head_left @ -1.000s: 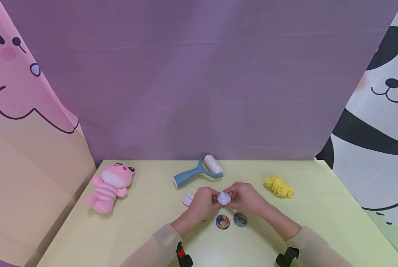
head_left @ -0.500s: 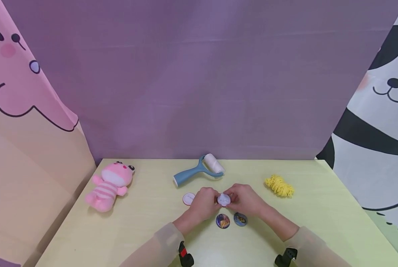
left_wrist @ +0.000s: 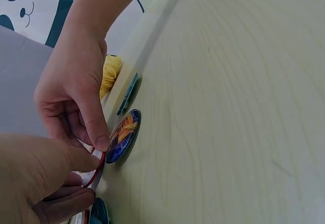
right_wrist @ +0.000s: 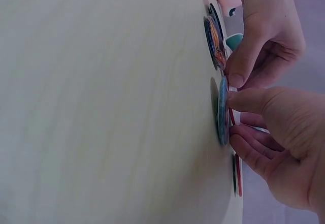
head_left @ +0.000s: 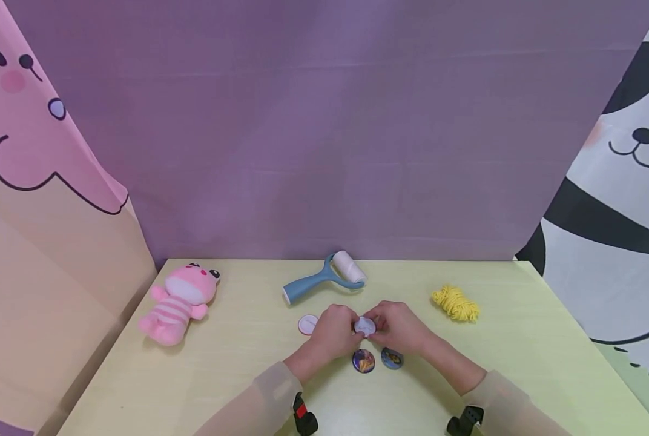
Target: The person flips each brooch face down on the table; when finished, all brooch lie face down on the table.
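Observation:
A round pin badge (head_left: 365, 327) with its whitish back up sits between both hands at mid-table; its red rim shows in the left wrist view. My left hand (head_left: 335, 330) pinches its left edge with thumb and fingers. On the opposite edge my right hand (head_left: 399, 327) pinches with thumb and forefinger. Just in front lie a purple-and-orange badge (head_left: 364, 361) and a blue badge (head_left: 392, 358), picture side up. Another white-backed badge (head_left: 307, 324) is partly hidden behind the left hand. A teal-edged badge (left_wrist: 99, 211) lies below the left fingers in the left wrist view.
Behind the hands lies a blue-handled lint roller (head_left: 324, 278). A pink striped plush toy (head_left: 177, 306) is at the left, and a yellow yarn bundle (head_left: 455, 304) at the right. The pale table (head_left: 221, 375) ends at a purple cloth backdrop (head_left: 324, 133).
The head view has shifted slightly. Both hands stay on the same badge at nearly the same spot, with only small finger movements; the other things have not moved.

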A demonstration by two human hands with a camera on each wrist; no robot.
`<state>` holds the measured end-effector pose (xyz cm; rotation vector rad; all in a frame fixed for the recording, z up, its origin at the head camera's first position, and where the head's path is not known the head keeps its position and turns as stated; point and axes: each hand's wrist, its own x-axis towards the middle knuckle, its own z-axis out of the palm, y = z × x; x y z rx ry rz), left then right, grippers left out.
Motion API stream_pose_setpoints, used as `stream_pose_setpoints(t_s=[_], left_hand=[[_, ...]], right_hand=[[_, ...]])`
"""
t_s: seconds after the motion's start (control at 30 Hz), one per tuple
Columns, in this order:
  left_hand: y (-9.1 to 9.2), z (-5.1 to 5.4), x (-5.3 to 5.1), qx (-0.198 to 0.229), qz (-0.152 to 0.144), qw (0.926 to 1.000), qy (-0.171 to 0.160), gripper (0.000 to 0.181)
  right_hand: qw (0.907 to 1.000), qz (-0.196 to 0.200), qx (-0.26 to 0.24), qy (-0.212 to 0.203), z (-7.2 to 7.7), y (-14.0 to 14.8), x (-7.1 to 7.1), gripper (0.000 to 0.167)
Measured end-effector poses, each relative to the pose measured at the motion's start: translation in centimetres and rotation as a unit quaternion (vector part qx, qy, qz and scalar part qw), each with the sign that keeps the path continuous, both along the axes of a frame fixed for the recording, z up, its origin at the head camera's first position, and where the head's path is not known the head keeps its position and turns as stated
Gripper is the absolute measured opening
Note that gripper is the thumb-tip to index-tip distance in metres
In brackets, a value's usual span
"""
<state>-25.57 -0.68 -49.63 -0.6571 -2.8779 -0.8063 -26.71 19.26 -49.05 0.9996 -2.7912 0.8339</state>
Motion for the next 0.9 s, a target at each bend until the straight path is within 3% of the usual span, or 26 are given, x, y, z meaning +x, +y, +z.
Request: stream_pose_setpoints(t_s=[0.3,0.53,0.67,0.9], left_hand=[[-0.1,-0.2,-0.4,-0.024,0.004,0.9996,0.014,0.018],[0.0,0.7,-0.3,-0.051,0.013,0.9985,-0.013,0.022],[0.4,1.2,-0.6,-0.063,0.014,0.9978,-0.018,0.025],[2.4,2.6,-1.7,-0.052,-0.013,0.9986,-0.001,0.032]], right_hand=[[0.9999,0.003,0.008,0.013,0.0,-0.4,-0.1,0.025],[1.0,0.005,0.005,-0.002,0.2,-0.4,-0.1,0.027],[0.9996,-0.023,-0.002,-0.019,0.8,0.5,-0.5,0.028],[0.9929,-0.113,-0.03,-0.022,2.0,2.3,-0.9,0.02]])
